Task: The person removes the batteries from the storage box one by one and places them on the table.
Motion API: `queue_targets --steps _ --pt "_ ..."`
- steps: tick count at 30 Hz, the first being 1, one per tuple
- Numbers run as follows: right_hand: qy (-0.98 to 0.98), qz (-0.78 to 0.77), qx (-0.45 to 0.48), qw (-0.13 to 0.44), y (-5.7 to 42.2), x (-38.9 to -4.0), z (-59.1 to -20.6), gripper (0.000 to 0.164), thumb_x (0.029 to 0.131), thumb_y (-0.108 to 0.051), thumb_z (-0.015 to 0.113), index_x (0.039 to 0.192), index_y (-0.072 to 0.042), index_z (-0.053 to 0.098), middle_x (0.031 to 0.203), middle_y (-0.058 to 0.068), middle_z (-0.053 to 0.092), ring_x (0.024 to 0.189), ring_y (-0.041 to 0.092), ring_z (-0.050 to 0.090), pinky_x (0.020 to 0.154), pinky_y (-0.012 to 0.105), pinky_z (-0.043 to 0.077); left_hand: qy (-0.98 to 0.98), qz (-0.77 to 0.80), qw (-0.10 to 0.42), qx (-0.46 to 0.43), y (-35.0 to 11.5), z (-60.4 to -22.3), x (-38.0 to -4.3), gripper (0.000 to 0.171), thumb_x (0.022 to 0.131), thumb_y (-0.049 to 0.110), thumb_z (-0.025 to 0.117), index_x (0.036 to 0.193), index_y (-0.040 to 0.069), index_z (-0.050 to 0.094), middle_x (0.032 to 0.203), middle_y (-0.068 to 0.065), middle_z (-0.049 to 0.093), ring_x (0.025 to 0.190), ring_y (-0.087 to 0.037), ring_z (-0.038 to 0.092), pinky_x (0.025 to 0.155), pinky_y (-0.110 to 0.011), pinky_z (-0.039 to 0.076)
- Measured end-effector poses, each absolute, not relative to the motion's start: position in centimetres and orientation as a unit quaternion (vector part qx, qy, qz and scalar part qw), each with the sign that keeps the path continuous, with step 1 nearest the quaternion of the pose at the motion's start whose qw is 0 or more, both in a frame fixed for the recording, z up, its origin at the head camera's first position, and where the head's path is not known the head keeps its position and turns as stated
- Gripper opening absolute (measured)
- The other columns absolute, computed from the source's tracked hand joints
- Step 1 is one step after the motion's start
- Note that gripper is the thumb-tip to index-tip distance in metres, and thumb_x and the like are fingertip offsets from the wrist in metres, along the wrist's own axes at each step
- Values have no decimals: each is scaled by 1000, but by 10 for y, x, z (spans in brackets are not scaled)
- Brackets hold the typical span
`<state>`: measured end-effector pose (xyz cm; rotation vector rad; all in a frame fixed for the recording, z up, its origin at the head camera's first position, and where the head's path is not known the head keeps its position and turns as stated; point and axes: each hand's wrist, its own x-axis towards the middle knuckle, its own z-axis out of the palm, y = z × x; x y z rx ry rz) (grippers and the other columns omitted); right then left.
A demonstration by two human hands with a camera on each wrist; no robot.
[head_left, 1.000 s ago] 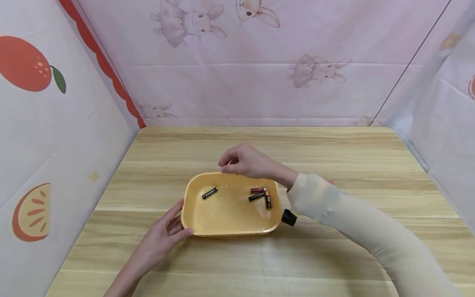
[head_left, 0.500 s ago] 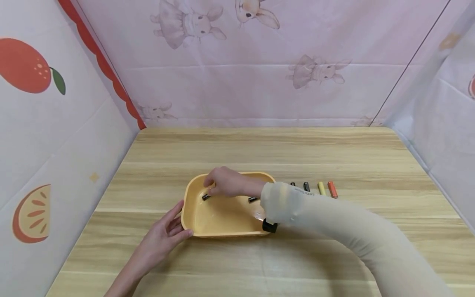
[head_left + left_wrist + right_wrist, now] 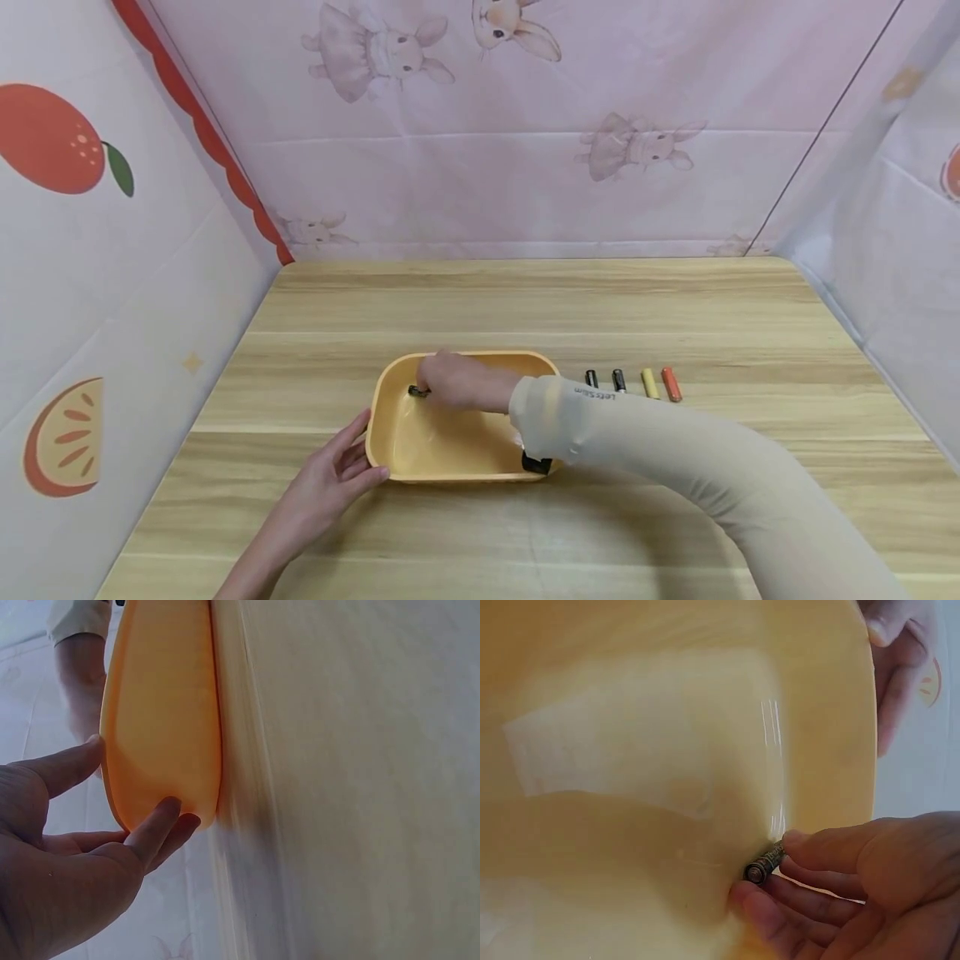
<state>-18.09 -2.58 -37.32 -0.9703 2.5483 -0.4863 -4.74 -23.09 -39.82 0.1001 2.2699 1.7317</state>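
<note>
A yellow plastic basin (image 3: 465, 477) stands on the table. My left hand (image 3: 322, 487) grips its left end, with the thumb (image 3: 79, 761) at the rim and fingers against the outer wall. Inside the basin, my right hand (image 3: 459, 382) pinches a small dark battery (image 3: 763, 864) between thumb and forefinger, low over the floor near the left end. In the head view only one end of this battery (image 3: 417, 391) shows past the fingers. The right forearm and sleeve cover the basin's right end.
To the right of the basin, a row lies on the wooden table (image 3: 480, 304): two black batteries (image 3: 618, 380), a yellow battery (image 3: 649, 382) and an orange-red battery (image 3: 671, 384). The sleeve (image 3: 660, 433) crosses just in front of them. Printed cloth walls (image 3: 480, 192) enclose the table.
My right hand has come from above the far rim down into the basin and taken hold of the battery. The row on the table has come into view. The left hand keeps its place.
</note>
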Motion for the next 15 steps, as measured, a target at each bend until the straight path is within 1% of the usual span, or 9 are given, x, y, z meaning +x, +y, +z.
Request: queue_targets --steps 2,6,9,12,15 --pt "907 -167 -338 186 -26 -180 -375 50 97 -2 66 60 -15 36 55 -7 23 48 7 25 45 19 21 787 599 143 37 -231 -398 -48 83 95 -6 70 161 -6 21 156 -35 36 136 -44 51 100 -28 55" --pt "914 -159 -327 180 -28 -180 -377 52 95 -4 69 59 -16 35 54 -7 22 47 7 24 43 19 20 788 596 148 40 -231 -397 -48 82 95 -5 70 161 -6 21 157 -35 34 135 -44 51 100 -29 55" --pt "917 -153 -325 172 -30 -180 -380 53 95 -3 68 57 -16 33 53 -7 22 47 7 23 42 19 20 788 595 150 41 -231 -397 -48 83 96 -5 70 162 -5 20 159 -33 31 136 -44 50 100 -29 55" --pt "921 -142 -326 158 -32 -180 -382 49 97 -4 66 59 -16 38 53 -6 27 48 8 28 42 20 24 790 594 142 58 -232 -398 -47 83 96 -5 69 162 -4 19 161 -32 28 137 -45 49 101 -29 55" --pt "926 -125 -327 143 -33 -179 -386 38 100 -6 64 67 -15 48 59 -5 39 54 10 39 46 21 34 793 591 126 82 -232 -400 -47 80 96 -7 68 161 -5 21 162 -32 26 135 -47 49 101 -29 54"
